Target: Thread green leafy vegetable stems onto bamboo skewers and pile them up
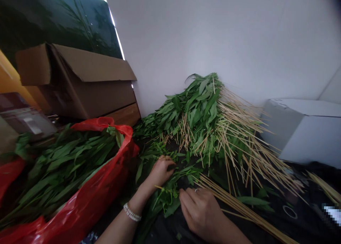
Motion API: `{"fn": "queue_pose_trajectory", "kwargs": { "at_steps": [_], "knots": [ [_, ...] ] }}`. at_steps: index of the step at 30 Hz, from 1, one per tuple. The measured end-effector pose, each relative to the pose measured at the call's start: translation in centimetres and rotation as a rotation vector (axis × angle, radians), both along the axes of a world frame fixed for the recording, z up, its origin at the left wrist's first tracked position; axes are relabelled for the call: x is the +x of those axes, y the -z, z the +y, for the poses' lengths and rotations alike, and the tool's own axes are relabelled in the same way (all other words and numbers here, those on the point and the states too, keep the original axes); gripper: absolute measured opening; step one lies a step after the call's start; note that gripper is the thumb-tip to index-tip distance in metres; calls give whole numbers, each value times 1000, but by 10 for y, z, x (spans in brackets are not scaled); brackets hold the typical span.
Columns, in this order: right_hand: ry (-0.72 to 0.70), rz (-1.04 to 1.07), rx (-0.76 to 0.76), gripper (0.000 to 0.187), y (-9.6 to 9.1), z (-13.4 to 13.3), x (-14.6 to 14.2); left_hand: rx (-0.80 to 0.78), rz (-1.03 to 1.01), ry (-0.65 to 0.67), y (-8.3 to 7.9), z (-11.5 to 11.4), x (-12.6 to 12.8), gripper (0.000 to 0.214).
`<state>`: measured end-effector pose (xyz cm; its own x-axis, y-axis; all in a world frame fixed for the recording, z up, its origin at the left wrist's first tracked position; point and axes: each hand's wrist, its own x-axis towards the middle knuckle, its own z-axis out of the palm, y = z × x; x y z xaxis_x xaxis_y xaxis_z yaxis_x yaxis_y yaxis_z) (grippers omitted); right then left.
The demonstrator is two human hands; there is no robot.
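Observation:
My right hand (198,210), with a ring on it, is closed at the lower middle. Its fingertips grip the near end of a bunch of leafy green stems (169,194). A thin bamboo skewer tip (158,187) pokes out of that bunch on the left, and the rest of the skewer is hidden by leaves and fingers. Just beyond, my left hand (161,171), wearing a beaded bracelet, curls its fingers over loose greens (183,174) on the dark surface. What lies between its fingertips is hidden.
A red plastic bag (106,180) full of long green leaves stands left. Skewered greens (197,102) are heaped against the wall, sticks (247,141) pointing right. Loose bamboo skewers (239,208) lie beside my right hand. A cardboard box (93,91) and a white box (309,130) flank the heap.

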<state>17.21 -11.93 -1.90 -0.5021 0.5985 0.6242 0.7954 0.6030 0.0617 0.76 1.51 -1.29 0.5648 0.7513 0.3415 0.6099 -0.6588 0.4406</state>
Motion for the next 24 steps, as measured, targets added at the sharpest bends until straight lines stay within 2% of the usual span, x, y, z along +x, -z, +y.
{"fn": "queue_pose_trajectory", "kwargs": {
  "at_steps": [2, 5, 8, 11, 14, 17, 24],
  "knots": [
    [21, 30, -16, 20, 2, 1, 0, 4, -68, -13, 0, 2, 0, 16],
    [80, 82, -36, 21, 3, 4, 2, -22, -293, -74, -4, 4, 0, 14],
    [159, 142, -48, 22, 4, 8, 6, -175, -534, -127, -8, 5, -1, 18],
    [254, 224, -56, 23, 5, 12, 10, -349, -687, -128, -12, 6, -2, 24],
    [341, 261, -76, 24, 6, 16, 14, -419, -744, -142, -14, 6, -2, 29],
    [404, 243, -114, 23, 6, 18, 16, -410, -748, -149, -16, 4, -1, 29],
    [443, 227, -163, 23, 7, 18, 17, -413, -716, -140, -19, -2, 3, 25]
  ]
}}
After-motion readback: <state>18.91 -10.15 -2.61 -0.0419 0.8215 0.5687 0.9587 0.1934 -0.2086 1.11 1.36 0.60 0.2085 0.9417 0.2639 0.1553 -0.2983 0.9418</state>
